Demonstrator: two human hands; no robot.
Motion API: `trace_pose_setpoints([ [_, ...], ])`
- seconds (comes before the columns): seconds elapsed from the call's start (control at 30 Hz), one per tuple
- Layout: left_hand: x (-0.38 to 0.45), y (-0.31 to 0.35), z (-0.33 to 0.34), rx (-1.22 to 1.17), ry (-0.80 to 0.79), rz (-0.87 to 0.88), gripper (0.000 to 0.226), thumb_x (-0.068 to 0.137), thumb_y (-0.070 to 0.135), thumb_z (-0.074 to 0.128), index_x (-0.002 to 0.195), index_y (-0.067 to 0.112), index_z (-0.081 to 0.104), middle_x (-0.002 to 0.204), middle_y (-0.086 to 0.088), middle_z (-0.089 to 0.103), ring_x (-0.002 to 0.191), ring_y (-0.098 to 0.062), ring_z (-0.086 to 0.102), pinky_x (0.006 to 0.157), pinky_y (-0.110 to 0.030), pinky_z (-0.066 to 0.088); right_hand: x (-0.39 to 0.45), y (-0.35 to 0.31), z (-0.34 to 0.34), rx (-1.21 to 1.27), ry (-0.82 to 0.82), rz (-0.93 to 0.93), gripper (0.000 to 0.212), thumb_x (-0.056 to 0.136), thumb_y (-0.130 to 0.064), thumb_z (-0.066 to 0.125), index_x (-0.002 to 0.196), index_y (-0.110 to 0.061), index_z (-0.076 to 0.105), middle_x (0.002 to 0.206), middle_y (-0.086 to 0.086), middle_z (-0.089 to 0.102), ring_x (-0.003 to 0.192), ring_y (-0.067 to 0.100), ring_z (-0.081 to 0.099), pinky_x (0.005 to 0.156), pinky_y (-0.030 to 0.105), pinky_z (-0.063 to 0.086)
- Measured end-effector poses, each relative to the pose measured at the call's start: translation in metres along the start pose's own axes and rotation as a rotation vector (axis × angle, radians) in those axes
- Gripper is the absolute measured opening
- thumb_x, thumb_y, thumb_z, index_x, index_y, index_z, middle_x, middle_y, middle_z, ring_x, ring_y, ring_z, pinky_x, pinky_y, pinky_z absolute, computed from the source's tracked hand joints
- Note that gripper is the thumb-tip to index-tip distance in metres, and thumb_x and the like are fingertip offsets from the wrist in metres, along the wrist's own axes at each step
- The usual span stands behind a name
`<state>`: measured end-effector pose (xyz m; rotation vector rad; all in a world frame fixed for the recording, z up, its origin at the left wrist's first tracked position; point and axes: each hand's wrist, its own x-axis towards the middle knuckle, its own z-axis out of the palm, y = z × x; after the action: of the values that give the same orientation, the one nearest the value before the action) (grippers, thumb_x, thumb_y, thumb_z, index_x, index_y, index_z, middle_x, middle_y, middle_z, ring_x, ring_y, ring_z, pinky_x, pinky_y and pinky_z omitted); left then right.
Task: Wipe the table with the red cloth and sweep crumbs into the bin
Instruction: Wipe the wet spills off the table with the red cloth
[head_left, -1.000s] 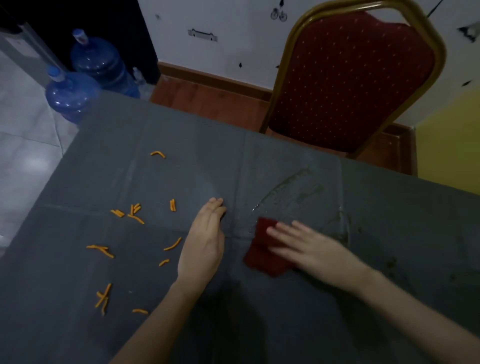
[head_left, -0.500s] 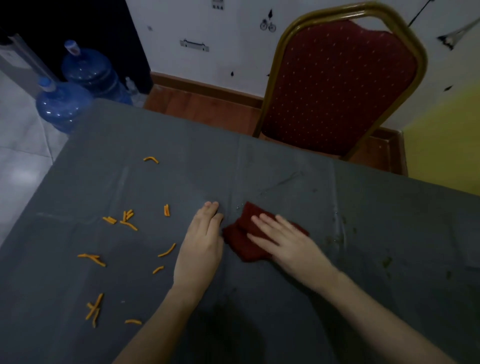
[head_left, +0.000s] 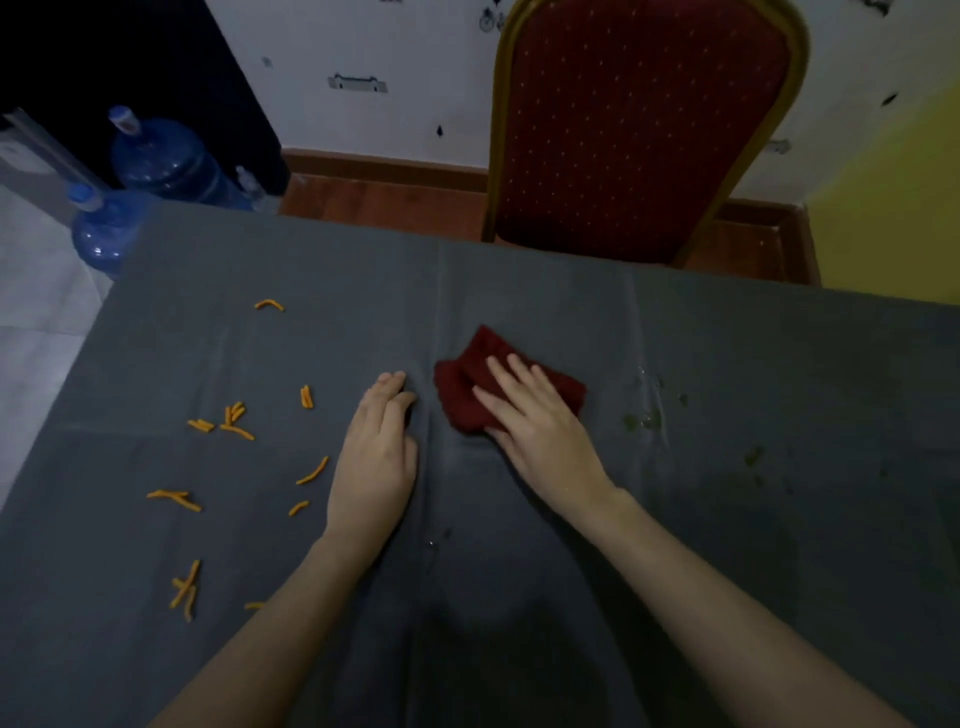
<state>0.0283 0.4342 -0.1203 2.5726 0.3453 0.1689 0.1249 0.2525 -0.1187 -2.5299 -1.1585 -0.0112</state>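
Right hand (head_left: 540, 431) is flat, fingers spread, pressing the red cloth (head_left: 467, 395) mid-table (head_left: 779, 364). Left hand (head_left: 376, 457) lies open, gripping nothing, beside orange crumbs (head_left: 228, 421). No readable writing anywhere.

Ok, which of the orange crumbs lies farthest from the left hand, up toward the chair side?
The lone curved crumb at the far left of the table. It sits apart, beyond every other piece; the rest lie scattered nearer the left hand.
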Motion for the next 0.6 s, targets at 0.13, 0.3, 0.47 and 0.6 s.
trace_pose_setpoints([
  [0.13,-0.005,0.003,-0.004,-0.020,-0.028,-0.032,0.036,0.092,0.001,0.041,0.127,0.001,0.050,0.149,-0.010,0.038,0.143,-0.020,0.025,0.119,-0.024,0.013,-0.041,0.041,-0.025,-0.096,0.003,-0.105,0.028,0.085,-0.016,0.063,0.112,-0.011,0.068,0.135,0.011,0.057,0.124,0.028,0.054,0.108,0.043,0.039],
  [0.3,-0.018,0.020,0.002,-0.017,-0.004,-0.111,0.039,0.093,0.001,0.050,0.131,0.001,0.047,0.152,-0.012,0.034,0.143,-0.024,0.024,0.118,-0.047,0.021,-0.108,0.136,-0.089,-0.238,0.030,0.233,0.023,0.088,-0.023,0.062,0.106,-0.011,0.069,0.122,0.015,0.063,0.109,0.037,0.060,0.098,0.048,0.044],
  [0.47,-0.062,0.087,0.030,-0.079,-0.039,-0.106,0.042,0.092,0.014,0.047,0.132,0.004,0.047,0.150,-0.008,0.036,0.142,-0.021,0.027,0.121,-0.037,0.013,-0.142,0.147,-0.112,-0.215,0.028,0.476,0.027,0.087,-0.023,0.064,0.110,-0.008,0.067,0.100,0.020,0.056,0.083,0.036,0.054,0.070,0.042,0.049],
  [0.6,-0.095,0.132,0.058,0.029,-0.162,0.067,0.044,0.093,0.019,0.044,0.135,0.005,0.046,0.153,-0.011,0.032,0.143,-0.024,0.027,0.121,-0.029,0.004,-0.130,0.096,-0.083,-0.105,0.040,0.206,0.028,0.086,-0.034,0.055,0.095,-0.011,0.067,0.093,0.015,0.056,0.077,0.033,0.055,0.064,0.038,0.046],
])
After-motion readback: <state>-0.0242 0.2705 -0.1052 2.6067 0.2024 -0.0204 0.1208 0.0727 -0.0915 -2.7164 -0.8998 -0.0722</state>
